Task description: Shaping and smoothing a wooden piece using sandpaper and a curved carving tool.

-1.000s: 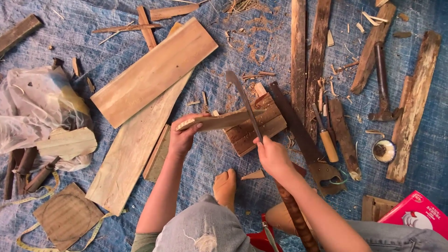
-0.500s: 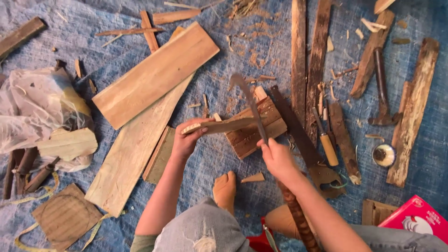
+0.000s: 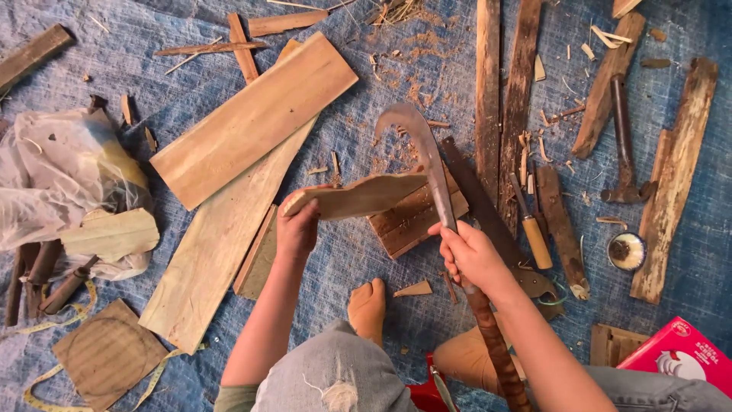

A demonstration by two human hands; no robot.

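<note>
My left hand grips one end of a thin, pale piece of wood, held flat above a dark wooden block on the blue tarp. In my right hand is the wrapped handle of a curved billhook knife. Its hooked blade points away from me and lies against the right end of the wood piece. A foot rests on the tarp between my arms.
Two long pale planks lie to the left beside a crumpled plastic sheet. Dark boards, a saw, a chisel, a hammer and a small round tin lie on the right. A red box sits bottom right.
The knife blade has come up and forward along the end of the wood piece, and my left hand has lifted the piece slightly.
</note>
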